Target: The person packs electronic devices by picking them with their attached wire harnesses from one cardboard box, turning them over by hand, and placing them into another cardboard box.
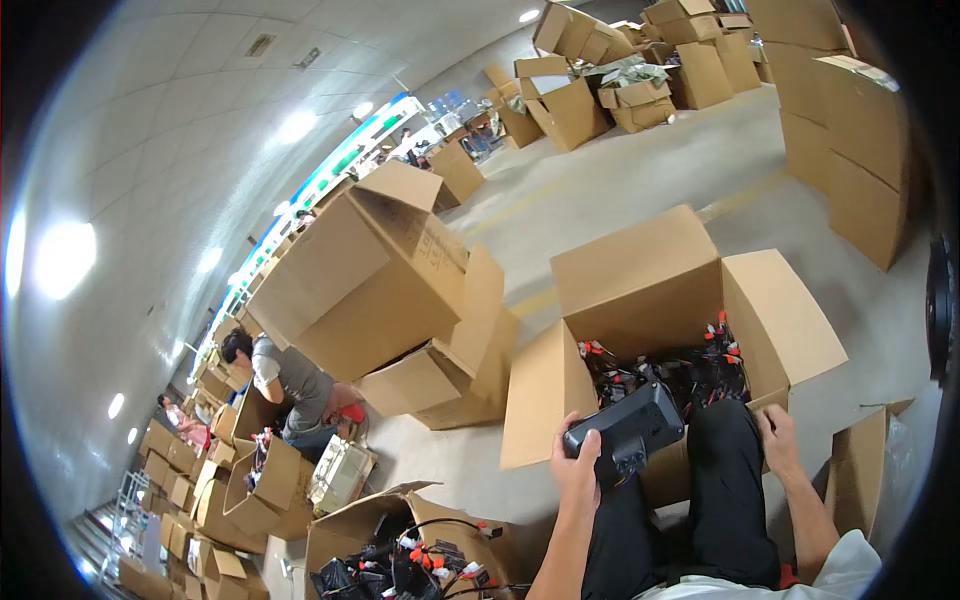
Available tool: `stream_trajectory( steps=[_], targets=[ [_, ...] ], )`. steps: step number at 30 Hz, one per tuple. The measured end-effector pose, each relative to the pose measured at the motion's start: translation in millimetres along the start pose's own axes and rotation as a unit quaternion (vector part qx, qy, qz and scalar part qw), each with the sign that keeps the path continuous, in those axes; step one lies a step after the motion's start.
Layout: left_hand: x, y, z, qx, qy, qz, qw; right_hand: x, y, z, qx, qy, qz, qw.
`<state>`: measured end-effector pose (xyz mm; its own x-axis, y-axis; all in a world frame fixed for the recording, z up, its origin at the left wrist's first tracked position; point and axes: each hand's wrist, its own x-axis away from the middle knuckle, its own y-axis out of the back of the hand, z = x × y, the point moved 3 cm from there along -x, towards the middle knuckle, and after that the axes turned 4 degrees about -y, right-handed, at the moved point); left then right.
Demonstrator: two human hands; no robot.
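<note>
Black device (623,428) is gripped by L hand (577,463) just before open carton (640,300); carton's near flap (768,400) is pinched by R hand (778,432).

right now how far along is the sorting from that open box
Partly done, at a guess. In hand: the left hand holds a black device above the knees; the right hand rests on the open box flap. Left: the box holds many black cables with red clips.

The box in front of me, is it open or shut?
Open: the box has its flaps spread, with black cables and red clips showing inside.
</note>
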<state>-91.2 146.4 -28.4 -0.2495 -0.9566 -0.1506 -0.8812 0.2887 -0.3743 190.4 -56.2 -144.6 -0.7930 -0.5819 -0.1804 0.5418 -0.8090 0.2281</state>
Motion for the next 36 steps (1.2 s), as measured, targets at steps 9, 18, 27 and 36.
stream_trajectory(
  steps=[9,18,27,36],
  targets=[
    [69.0,-26.2,-53.3,-0.159,-0.102,0.097,0.977,42.1,-64.5,162.2,-0.269,-0.002,0.249,0.930],
    [76.0,-14.6,-22.4,-0.296,-0.253,0.053,0.919,55.3,-96.4,120.5,-0.225,-0.110,0.116,0.961],
    [58.1,-35.0,-30.5,-0.302,-0.255,0.065,0.916,41.5,-103.0,136.8,-0.285,-0.067,0.100,0.951],
    [10.1,-52.6,-92.5,-0.255,-0.341,0.063,0.902,-34.3,-110.6,234.3,-0.303,0.264,0.042,0.915]
  ],
)
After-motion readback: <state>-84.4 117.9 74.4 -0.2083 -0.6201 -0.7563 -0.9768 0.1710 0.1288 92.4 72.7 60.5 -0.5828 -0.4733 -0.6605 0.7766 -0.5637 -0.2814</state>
